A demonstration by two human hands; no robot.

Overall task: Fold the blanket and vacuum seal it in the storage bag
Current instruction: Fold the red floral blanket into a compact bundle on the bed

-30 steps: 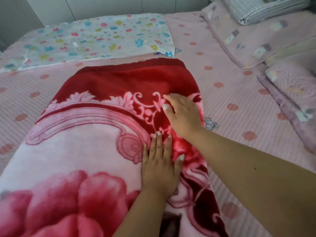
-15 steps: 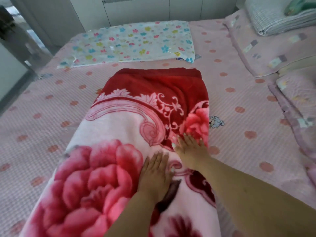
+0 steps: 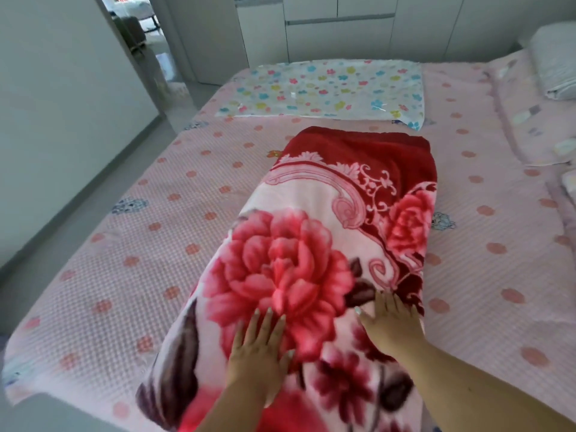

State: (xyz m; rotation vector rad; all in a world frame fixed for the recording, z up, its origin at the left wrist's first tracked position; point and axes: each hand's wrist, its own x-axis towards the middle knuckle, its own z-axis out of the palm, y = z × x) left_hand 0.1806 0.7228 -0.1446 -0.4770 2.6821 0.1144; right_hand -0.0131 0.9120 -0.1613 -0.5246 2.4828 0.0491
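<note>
At the upper left of the frame an open doorway (image 3: 140,35) shows another room, and below it the grey floor (image 3: 93,182) runs along the bed (image 3: 109,269), which has a pink cover with round dots. In the middle of the frame the blanket (image 3: 327,232), red and pink with a big flower, lies on the bed as a long thick strip that runs from the lower edge of the frame toward the far side. The left hand (image 3: 260,353) lies flat on it at the lower centre, fingers straight and a little spread, holding nothing. Just right of it, the right hand (image 3: 389,322) also presses flat near the blanket's right edge, fingers straight and close together. Beyond the far end of the blanket, near but apart, the storage bag (image 3: 321,88) with small coloured flowers lies flat and looks empty. I think the folding is not finished. The blanket is thick and springy, so the layers may slide or open again when the hands lift, and a crooked fold would be too bulky for the bag. At the right of the frame, folded bedding (image 3: 554,63) and a pink quilt (image 3: 530,120) lie well apart and do not block the way.
</note>
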